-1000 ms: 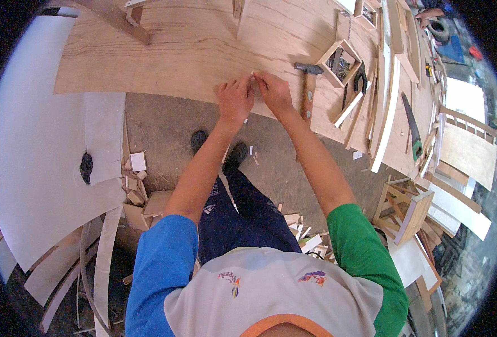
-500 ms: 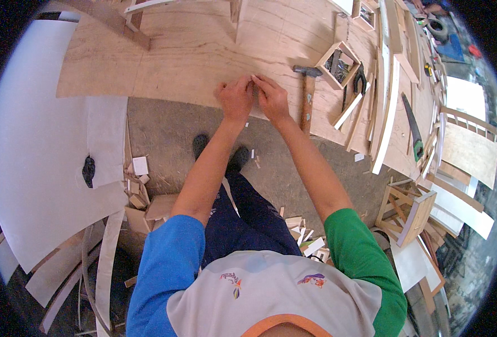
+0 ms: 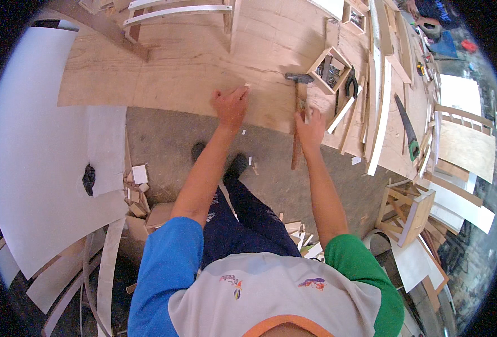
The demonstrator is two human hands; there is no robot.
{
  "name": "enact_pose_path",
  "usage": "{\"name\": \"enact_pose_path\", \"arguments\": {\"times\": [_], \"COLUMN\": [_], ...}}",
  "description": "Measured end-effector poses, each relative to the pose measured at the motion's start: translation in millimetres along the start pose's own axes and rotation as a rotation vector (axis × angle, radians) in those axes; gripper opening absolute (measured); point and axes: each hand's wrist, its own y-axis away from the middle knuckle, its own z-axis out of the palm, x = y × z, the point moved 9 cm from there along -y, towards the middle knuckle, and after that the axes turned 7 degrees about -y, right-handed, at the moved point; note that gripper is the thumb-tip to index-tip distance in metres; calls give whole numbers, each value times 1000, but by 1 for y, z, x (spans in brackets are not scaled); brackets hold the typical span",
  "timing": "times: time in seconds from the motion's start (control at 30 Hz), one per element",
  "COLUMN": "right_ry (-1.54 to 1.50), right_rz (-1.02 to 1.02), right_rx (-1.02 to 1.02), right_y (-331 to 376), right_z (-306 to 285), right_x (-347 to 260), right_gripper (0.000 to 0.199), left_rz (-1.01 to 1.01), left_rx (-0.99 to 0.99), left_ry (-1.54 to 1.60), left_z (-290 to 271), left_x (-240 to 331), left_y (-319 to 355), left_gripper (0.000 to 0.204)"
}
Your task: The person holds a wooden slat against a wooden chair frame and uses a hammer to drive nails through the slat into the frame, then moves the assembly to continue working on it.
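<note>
Both hands, which were pinched close together at the plywood's near edge half a second ago, have come apart: the right hand (image 3: 311, 124) has shifted rightward to the hammer (image 3: 298, 106), and the left hand (image 3: 231, 104) stays near the edge of the plywood sheet (image 3: 192, 62). That right hand lies on the wooden handle, fingers curling around it, though how firmly they grip cannot be told; the metal head points away from the person and rests on the sheet, while the handle's tail sticks out past the edge over the concrete floor (image 3: 164, 146). Fingers of the left hand are drawn narrow, pinching a small pale wood piece (image 3: 246, 86) against the sheet. Just beyond the hammer head sits a square wooden box frame (image 3: 331, 68) with dark bits inside, pliers (image 3: 351, 83) beside it. Farther right, long wooden slats (image 3: 379, 106) and a green-handled handsaw (image 3: 407, 126) lie on the boards. Wood scraps (image 3: 136, 185) litter the floor by the left.
</note>
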Motion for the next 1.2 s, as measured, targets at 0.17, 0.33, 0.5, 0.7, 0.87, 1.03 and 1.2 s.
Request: {"name": "enact_pose_path", "arguments": {"times": [0.17,0.33,0.5,0.7,0.87,1.03,1.2], "right_ry": [-133,-681,-892,-458,-472,-452,-459], "right_rz": [348,580,580,124,-51,-109,-42], "right_rx": [-382,-562,-580,-550,-509,-510,-561], "right_y": [29,34,43,62,67,72,74], "right_z": [23,59,27,-7,-21,-12,-11], "right_x": [44,45,-8,-46,-81,-88,-90], "right_gripper": [42,43,58,65,67,67,69], "left_rz": [-24,49,72,61,78,65,105], "left_rx": [-44,-46,-26,-56,-46,-14,15], "left_ry": [31,0,13,-4,-19,10,-47], "left_z": [2,-3,-14,-8,-6,-4,-2], "left_x": [-1,9,9,8,7,3,3], "left_y": [-1,-8,-10,-9,-8,-7,-5], "left_gripper": [7,6,6,8,8,7,9]}}
